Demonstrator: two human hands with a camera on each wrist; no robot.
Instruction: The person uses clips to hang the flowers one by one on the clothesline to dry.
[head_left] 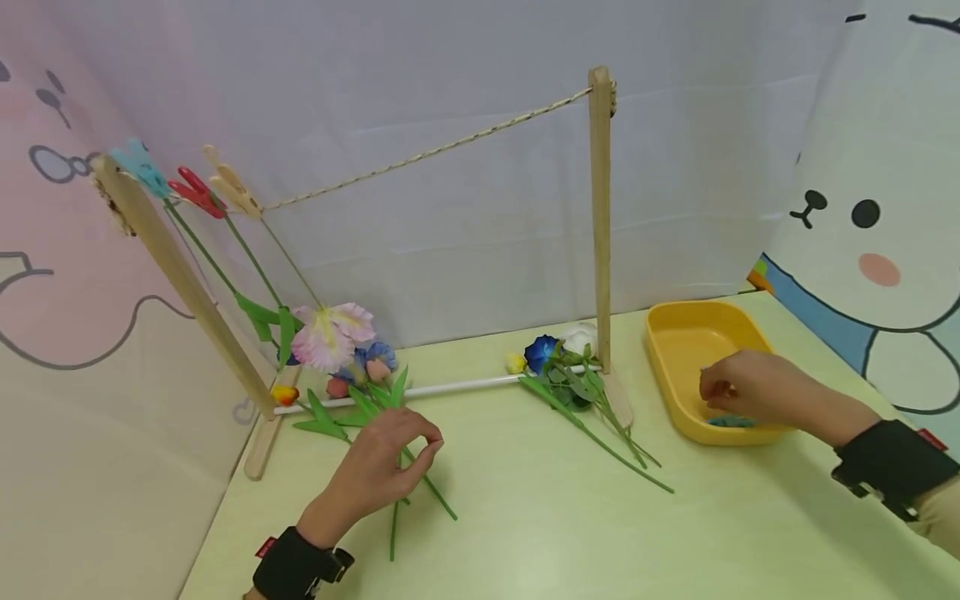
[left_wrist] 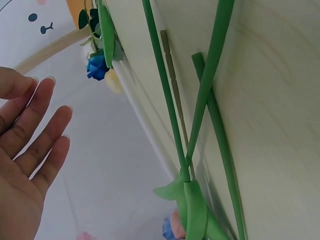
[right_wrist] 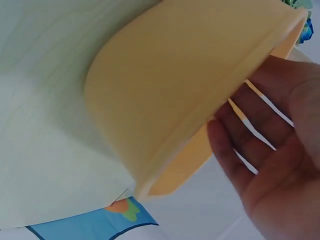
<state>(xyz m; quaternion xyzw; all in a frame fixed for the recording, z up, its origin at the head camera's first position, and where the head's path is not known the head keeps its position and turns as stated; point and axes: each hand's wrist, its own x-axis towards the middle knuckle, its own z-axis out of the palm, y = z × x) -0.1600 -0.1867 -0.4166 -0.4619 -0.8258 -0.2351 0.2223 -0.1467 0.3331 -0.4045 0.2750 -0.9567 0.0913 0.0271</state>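
Note:
My left hand (head_left: 386,458) hovers over green stems of artificial flowers, its thumb and index finger close together, other fingers loosely extended, with nothing in them. Beneath it, tulip-like flowers with green leaves (head_left: 322,421) lie on the table. My right hand (head_left: 750,387) reaches over the rim of a yellow basin (head_left: 663,375), fingers loosely bent and spread; the right wrist view hides its fingertips behind the wall. I see nothing held there. A teal clothespin (head_left: 731,422) lies in the basin below that hand.
A rope (head_left: 435,154) runs between two wooden posts (head_left: 602,217). Blue (head_left: 142,167), red (head_left: 198,193) and beige (head_left: 234,187) clothespins hold hanging flowers at its left. A white bar (head_left: 468,386) joins the posts low down. More flowers (head_left: 558,367) lie by the right post.

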